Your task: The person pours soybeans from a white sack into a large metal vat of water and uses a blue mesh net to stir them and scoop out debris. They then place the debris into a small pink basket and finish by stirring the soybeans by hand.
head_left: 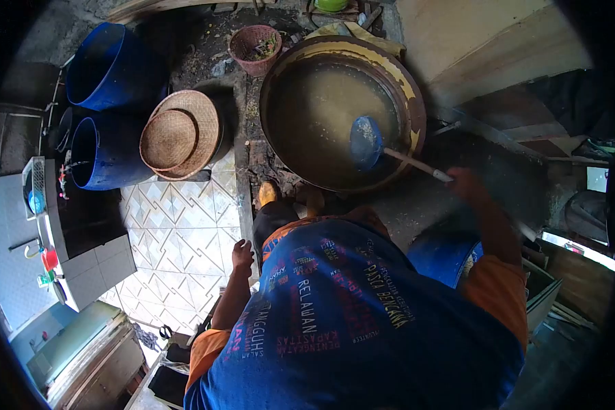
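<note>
My right hand (463, 186) is closed round the end of a long wooden handle. At its other end a round blue scoop (367, 142) rests at the surface of cloudy, brownish liquid (321, 102) in a very large round pan (420, 123) with a worn yellow and brown rim. Small pale bits lie in the scoop. My left hand (242, 254) hangs beside my body over the tiled floor, touching nothing, its fingers loosely apart.
Two blue barrels (109, 154) and stacked woven trays (208, 130) stand at the left. A pink basket (254, 66) holds scraps behind the pan. Another blue barrel (434, 258) is beside me at the right. A sink counter (96, 270) is far left.
</note>
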`<action>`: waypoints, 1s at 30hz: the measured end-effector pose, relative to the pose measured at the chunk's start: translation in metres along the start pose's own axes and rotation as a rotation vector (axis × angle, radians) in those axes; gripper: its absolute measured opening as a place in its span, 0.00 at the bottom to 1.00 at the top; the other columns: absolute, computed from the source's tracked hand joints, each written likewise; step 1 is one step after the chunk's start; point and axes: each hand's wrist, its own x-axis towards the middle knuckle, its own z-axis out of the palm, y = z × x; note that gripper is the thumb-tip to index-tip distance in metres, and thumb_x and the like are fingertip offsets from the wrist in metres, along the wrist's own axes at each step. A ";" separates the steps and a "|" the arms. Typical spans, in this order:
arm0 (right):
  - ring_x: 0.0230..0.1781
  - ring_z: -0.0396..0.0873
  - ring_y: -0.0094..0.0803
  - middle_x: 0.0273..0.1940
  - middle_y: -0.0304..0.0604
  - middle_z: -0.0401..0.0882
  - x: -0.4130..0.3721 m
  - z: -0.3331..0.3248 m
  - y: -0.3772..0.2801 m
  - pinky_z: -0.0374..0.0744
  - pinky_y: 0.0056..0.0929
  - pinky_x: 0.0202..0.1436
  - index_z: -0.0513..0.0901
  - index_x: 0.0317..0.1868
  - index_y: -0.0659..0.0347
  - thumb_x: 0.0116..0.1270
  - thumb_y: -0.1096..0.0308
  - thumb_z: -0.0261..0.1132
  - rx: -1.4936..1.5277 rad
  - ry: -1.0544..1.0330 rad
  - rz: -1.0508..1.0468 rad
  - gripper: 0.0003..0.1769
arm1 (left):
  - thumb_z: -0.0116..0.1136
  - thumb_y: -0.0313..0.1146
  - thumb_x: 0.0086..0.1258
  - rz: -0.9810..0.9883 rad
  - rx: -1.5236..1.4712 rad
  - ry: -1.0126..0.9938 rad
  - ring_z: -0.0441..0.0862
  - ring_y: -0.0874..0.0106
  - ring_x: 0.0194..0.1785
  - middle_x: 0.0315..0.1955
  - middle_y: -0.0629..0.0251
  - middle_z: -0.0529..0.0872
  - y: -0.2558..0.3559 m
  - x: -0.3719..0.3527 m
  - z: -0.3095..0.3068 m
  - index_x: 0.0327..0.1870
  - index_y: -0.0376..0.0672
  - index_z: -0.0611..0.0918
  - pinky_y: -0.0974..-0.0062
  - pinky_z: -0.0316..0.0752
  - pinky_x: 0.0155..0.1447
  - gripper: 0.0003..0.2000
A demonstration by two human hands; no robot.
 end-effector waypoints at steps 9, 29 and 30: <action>0.34 0.79 0.37 0.33 0.47 0.80 0.018 0.060 -0.018 0.76 0.34 0.38 0.80 0.38 0.60 0.50 0.68 0.67 0.198 0.037 -0.110 0.13 | 0.55 0.39 0.64 -0.017 -0.037 0.017 0.77 0.72 0.34 0.42 0.59 0.79 -0.002 0.004 -0.001 0.60 0.42 0.68 0.78 0.69 0.26 0.24; 0.21 0.75 0.27 0.24 0.42 0.77 0.095 0.143 -0.131 0.73 0.29 0.25 0.78 0.38 0.65 0.54 0.65 0.66 0.842 -0.127 0.059 0.14 | 0.55 0.41 0.64 -0.010 -0.063 0.044 0.77 0.72 0.32 0.39 0.59 0.79 -0.004 -0.012 -0.008 0.61 0.41 0.67 0.78 0.69 0.25 0.25; 0.19 0.74 0.26 0.24 0.41 0.76 0.099 0.141 -0.142 0.72 0.29 0.22 0.77 0.39 0.65 0.57 0.65 0.65 0.945 -0.216 0.168 0.14 | 0.55 0.41 0.64 -0.007 -0.050 0.052 0.77 0.72 0.33 0.39 0.59 0.79 -0.004 -0.012 -0.008 0.61 0.41 0.67 0.77 0.70 0.25 0.26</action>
